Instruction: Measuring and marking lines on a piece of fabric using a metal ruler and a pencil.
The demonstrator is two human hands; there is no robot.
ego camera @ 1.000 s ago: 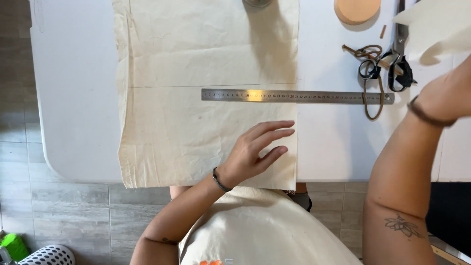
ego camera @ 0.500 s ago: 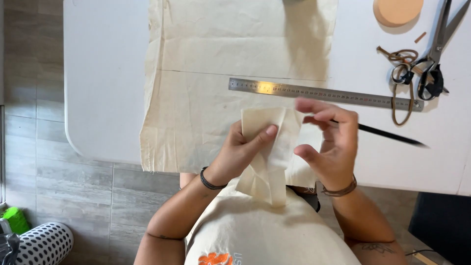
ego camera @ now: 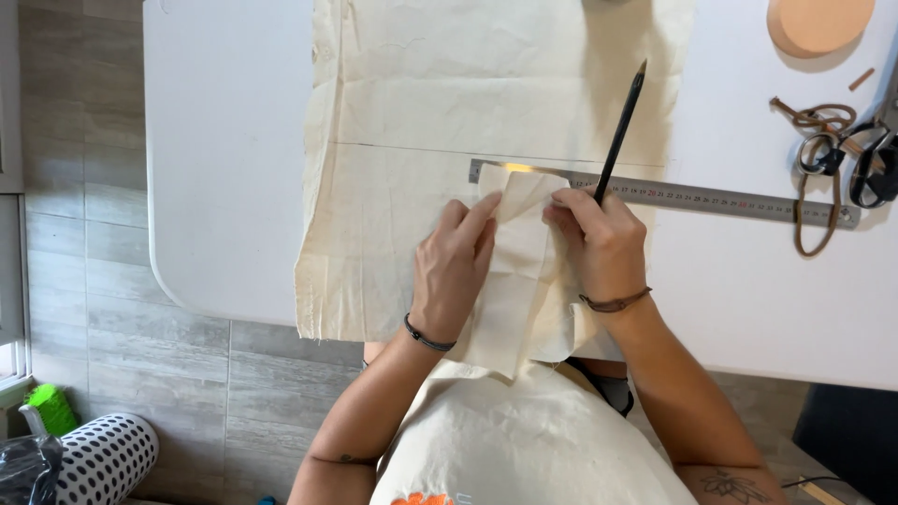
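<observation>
A large sheet of cream fabric lies on the white table, with a thin line drawn across it. A smaller folded cream fabric piece rests on its near part and hangs over the table edge. My left hand presses flat on that piece. My right hand pinches the piece's upper edge and also holds a black pencil that points away from me. A steel ruler lies across the fabric just beyond both hands.
Black-handled scissors and a brown cord lie at the table's right. A round tan disc sits at the far right corner. On the tiled floor at the left are a dotted roll and a green object.
My right hand came in from the far right with the pencil and joined the left on the small fabric piece. The piece was lifted, then laid higher, against the ruler.
</observation>
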